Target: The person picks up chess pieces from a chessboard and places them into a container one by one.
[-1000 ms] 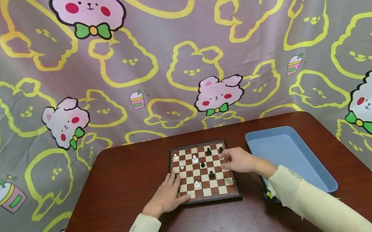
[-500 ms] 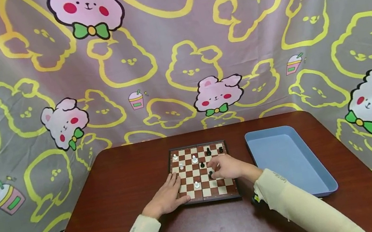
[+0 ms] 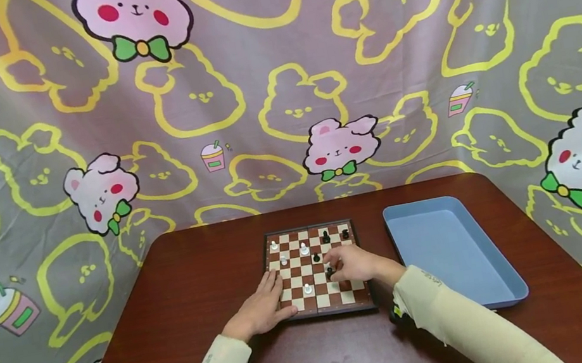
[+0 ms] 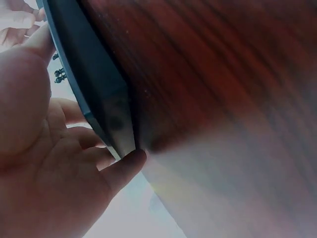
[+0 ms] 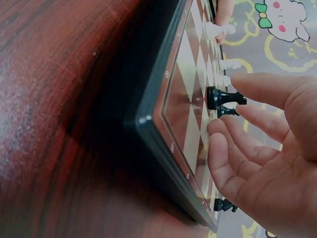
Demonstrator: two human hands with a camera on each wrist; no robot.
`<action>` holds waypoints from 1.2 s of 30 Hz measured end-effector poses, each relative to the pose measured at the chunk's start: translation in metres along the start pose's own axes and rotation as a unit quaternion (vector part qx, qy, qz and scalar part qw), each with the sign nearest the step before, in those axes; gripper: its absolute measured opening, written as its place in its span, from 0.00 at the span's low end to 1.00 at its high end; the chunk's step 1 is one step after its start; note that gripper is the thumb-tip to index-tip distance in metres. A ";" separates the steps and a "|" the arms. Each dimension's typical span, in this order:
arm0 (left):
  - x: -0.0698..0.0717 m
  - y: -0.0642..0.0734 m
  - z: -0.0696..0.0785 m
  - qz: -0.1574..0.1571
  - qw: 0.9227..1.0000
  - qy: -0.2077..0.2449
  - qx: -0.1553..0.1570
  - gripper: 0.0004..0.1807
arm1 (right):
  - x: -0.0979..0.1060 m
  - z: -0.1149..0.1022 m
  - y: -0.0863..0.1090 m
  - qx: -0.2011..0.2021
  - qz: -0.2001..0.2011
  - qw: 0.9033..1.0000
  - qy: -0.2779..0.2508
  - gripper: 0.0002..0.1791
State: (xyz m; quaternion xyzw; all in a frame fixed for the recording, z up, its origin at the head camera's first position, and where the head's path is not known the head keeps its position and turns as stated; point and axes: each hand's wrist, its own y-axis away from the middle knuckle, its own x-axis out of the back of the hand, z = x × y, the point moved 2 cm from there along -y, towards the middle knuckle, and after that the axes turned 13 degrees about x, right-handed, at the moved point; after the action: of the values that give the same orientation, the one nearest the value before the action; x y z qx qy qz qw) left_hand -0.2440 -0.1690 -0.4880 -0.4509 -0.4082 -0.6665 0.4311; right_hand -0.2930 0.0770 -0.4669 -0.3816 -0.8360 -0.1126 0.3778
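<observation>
My left hand [image 3: 259, 307] lies spread at the near left corner of the chessboard [image 3: 301, 306], steadying its edge with extended fingers; the left wrist view shows the board's dark side [image 4: 94, 64] against them. Over the board's right half, my right hand [image 3: 355, 262] pinches the top of a black rook [image 5: 218, 97] between thumb and index finger. The rook appears upright on its square. Close by stand a black pawn [image 3: 316, 257] and another black piece [image 3: 326, 237]. A black knight [image 5: 226, 205] is near the far right corner.
Several white pieces stand on the board's left half, among them a white pawn [image 3: 308, 289] and a taller white piece [image 3: 304, 248]. A blue tray [image 3: 454, 244] lies right of the board on the brown table [image 3: 206, 260]. Patterned cloth [image 3: 276, 94] hangs around the table.
My right hand has moved left from the board's right edge to the black rook, and its fingers have come in around the top. My left hand has stayed in place.
</observation>
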 end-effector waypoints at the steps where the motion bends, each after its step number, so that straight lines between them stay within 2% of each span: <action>1: 0.000 0.000 0.000 0.000 1.000 0.000 0.000 0.45 | -0.001 0.001 0.000 0.003 0.001 1.000 -0.001 0.21; 9: -0.002 -0.004 0.001 -0.002 1.000 -0.003 0.008 0.47 | -0.006 0.008 -0.003 0.036 -0.006 0.999 0.006 0.16; 16: -0.003 -0.004 0.000 -0.004 1.000 -0.001 0.010 0.47 | -0.009 0.012 -0.004 0.026 0.011 1.000 -0.011 0.13; 26: -0.005 -0.002 -0.002 0.005 1.000 0.008 0.005 0.46 | -0.012 0.015 -0.002 0.040 0.036 0.998 0.012 0.08; 36: -0.006 -0.001 -0.004 0.002 1.000 0.010 0.006 0.47 | -0.011 0.015 -0.003 0.035 0.031 0.999 0.017 0.05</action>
State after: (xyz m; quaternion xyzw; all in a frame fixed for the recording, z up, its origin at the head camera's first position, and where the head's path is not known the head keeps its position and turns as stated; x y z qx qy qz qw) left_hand -0.2448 -0.1712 -0.4946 -0.4420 -0.4071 -0.6679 0.4390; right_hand -0.2990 0.0757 -0.4849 -0.3920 -0.8208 -0.0779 0.4081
